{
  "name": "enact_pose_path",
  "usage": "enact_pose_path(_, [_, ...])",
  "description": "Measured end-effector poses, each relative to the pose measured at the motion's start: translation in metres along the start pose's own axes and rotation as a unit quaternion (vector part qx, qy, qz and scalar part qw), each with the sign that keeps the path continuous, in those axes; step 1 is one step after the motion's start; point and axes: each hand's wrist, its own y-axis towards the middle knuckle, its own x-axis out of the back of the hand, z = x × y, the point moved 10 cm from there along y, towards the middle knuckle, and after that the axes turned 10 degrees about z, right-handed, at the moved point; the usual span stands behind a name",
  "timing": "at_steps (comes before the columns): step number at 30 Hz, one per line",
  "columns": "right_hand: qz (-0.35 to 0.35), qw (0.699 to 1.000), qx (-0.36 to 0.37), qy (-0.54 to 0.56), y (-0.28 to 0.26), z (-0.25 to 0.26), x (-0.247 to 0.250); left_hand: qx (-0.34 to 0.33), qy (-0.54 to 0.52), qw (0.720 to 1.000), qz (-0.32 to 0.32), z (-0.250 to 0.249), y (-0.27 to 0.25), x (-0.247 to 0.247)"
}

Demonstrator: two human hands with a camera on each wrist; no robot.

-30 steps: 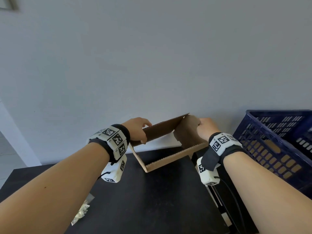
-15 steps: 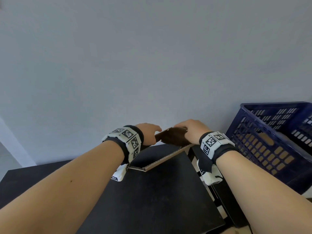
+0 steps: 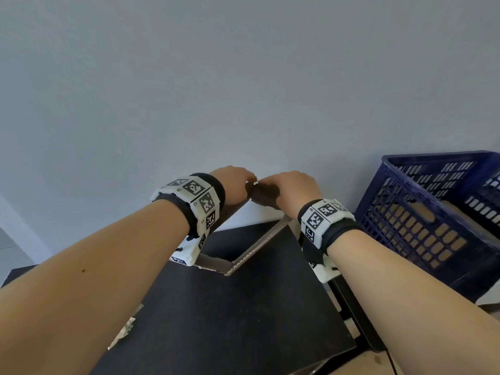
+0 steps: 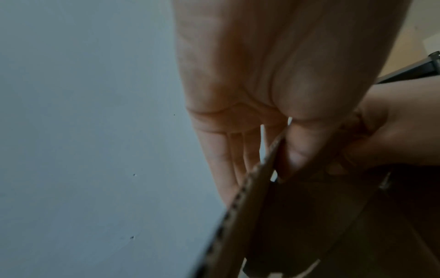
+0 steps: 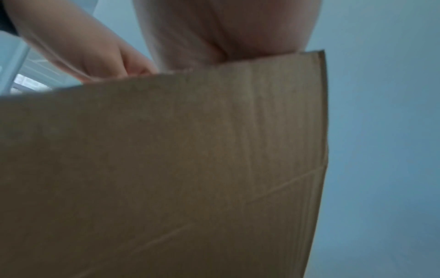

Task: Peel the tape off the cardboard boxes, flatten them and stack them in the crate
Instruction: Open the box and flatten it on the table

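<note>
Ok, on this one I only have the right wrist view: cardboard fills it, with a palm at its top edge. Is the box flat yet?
Observer: Not yet. In the head view the cardboard box is an open, skewed sleeve over the black table, with the right hand curled over its top.
Operator: What is the other hand doing?
Observer: The left wrist view shows the left hand pinching a cardboard edge between thumb and fingers.
Operator: And the crate?
Observer: The blue crate sits to the right of the table, with cardboard showing through its wall holes.
</note>
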Motion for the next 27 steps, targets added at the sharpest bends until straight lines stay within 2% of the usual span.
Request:
enact_pose_path(3, [-0.012,1.0,0.0,0.01,-0.006,-0.004,-0.001,-0.008,-0.01,1.0,-0.018,-0.002,-0.003,-0.002])
enact_pose_path(7, [0.1,0.994,-0.032,0.03,-0.001,-0.015,-0.035,-0.003,-0.061,0.996,0.067,0.002,-0.002,-0.032])
enact_pose_path(12, [0.196,0.973,-0.075,0.095,-0.006,-0.028,-0.063,0.013,-0.142,0.98,0.141,0.004,-0.001,-0.065])
enact_pose_path(18, [0.332,0.938,-0.089,0.054,-0.028,-0.021,-0.103,0.034,-0.19,0.947,0.257,0.017,-0.006,-0.1])
enact_pose_path(21, [0.364,0.928,-0.078,0.02,-0.035,-0.014,-0.125,0.047,-0.242,0.927,0.283,0.022,-0.006,-0.124])
enact_pose_path(22, [0.366,0.928,-0.078,0.004,-0.036,-0.013,-0.132,0.051,-0.235,0.929,0.283,0.024,-0.004,-0.132])
enact_pose_path(25, [0.37,0.925,-0.081,0.007,-0.041,-0.013,-0.158,0.061,-0.128,0.959,0.245,0.03,0.005,-0.15])
enact_pose_path(27, [0.371,0.924,-0.083,0.031,-0.043,-0.015,-0.176,0.062,-0.116,0.963,0.237,0.034,0.013,-0.168])
